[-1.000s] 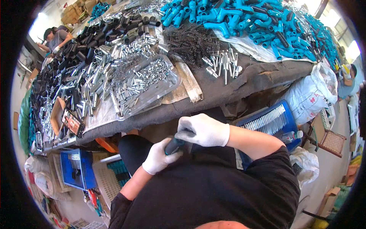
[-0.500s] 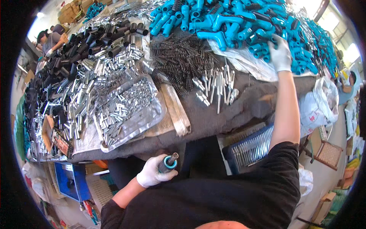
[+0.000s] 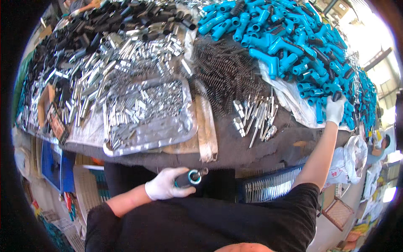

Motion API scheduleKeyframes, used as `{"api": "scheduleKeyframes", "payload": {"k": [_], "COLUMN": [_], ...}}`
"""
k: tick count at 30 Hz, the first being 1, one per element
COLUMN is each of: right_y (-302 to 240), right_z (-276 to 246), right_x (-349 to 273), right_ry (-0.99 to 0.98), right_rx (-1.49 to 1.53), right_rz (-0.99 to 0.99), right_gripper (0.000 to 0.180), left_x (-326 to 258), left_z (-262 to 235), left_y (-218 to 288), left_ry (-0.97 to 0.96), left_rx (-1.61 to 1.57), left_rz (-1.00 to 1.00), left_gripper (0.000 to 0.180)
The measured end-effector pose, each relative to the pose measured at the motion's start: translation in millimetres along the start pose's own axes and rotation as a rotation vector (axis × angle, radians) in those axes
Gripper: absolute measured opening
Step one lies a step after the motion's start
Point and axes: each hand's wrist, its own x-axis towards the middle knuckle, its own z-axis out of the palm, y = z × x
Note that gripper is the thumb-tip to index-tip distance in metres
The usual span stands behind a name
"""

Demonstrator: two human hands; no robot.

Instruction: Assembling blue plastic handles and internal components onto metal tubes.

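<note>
Gloved in white, my left hand (image 3: 166,185) is closed round a black-and-teal cylindrical handle (image 3: 183,180) in front of the table edge. The handle's open, teal-rimmed end faces up and right, and a short metal piece sticks out of it. My right hand (image 3: 335,111), also in a white glove, reaches out to the near right part of a heap of teal handles (image 3: 289,46). Its fingers are closed about the dark end of a teal-and-black handle (image 3: 336,96); the palm and the other parts hide the rest of it.
Left of the heap lie black coil springs (image 3: 226,75) and several metal rods with fittings (image 3: 262,115). A clear tray (image 3: 168,140) holds small metal pieces. Black tubes (image 3: 105,29) lie behind metal tubes (image 3: 84,92). Below the edge stands a blue crate (image 3: 268,187) of metal rods.
The whole view has shifted. My right hand has moved slightly right and nearer over the teal heap, its fingers now on a dark end. The handle in my left hand has tipped to the right.
</note>
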Motion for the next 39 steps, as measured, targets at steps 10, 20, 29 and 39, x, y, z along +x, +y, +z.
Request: {"api": "scheduleKeyframes", "payload": {"k": [10, 20, 29, 39], "right_y": [-137, -179, -197, -212], "right_z": [-160, -229, -257, -257], "right_x": [-234, -305, -332, -373], "right_ry": [-1.079, -1.208, -1.151, -1.342], "right_rx": [0.992, 0.652, 0.431, 1.116], "right_rz": [-0.576, -1.121, -1.367, -0.933], "right_gripper": [0.049, 0.049, 0.05, 0.031], "left_x": [-45, -136, -170, -180], "left_z": [6, 17, 17, 12], "left_y": [6, 6, -7, -6], "left_ry": [0.151, 0.176, 0.215, 0.321], "left_rx": [-0.046, 0.093, 0.13, 0.029], "left_rz": [0.061, 0.178, 0.184, 0.225], "left_gripper": [0.033, 0.035, 0.033, 0.033]}}
